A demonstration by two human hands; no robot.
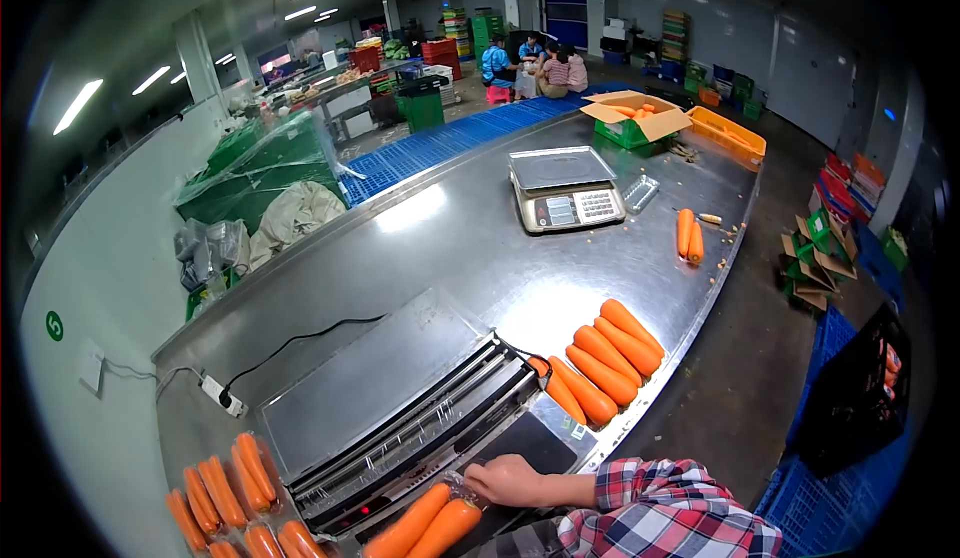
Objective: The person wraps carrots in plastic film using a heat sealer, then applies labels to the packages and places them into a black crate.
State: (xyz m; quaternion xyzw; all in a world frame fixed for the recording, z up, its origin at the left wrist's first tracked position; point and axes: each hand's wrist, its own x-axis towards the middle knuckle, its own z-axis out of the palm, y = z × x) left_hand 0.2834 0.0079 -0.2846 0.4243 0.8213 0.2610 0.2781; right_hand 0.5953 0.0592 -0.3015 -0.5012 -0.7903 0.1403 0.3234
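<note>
My right hand [505, 480], in a plaid sleeve, reaches in from the lower right. Its fingers are closed on the end of the clear plastic wrap around a pair of carrots [447, 528]. This pair lies at the near edge of a film sealing machine [400, 438], whose small red light is lit. My left hand is out of view. Loose carrots [602, 370] lie in a row on the steel table [340, 276], just right of the machine. Several wrapped carrot packs [222, 493] rest at the lower left.
A weighing scale [566, 190] stands mid-table. Farther back are a carton of carrots [638, 118] and an orange crate [728, 136]. Two carrots [690, 238] lie near the right edge. A black cord runs to a power strip [222, 395]. People [535, 66] sit in the distance.
</note>
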